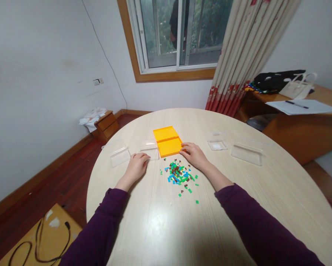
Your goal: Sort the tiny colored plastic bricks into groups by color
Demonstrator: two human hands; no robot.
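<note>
Now, a pale round bench (144,229) fills the room's middle, window (179,37) beyond, red-hemmed curtain (238,55) to its right. Right hand (194,155): fingers loosely curved, touching the right edge of the open orange case (170,146), which lies behind the loose pile of small coloured pieces (179,173). Left hand (139,165): fingers bent and close together, at the clear tray (150,150) left of the case; whether it grips, can't tell. No writing readable.

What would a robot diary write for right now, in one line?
left hand: near clear boxes | right hand: at orange case | brick pile: loose on table
</note>
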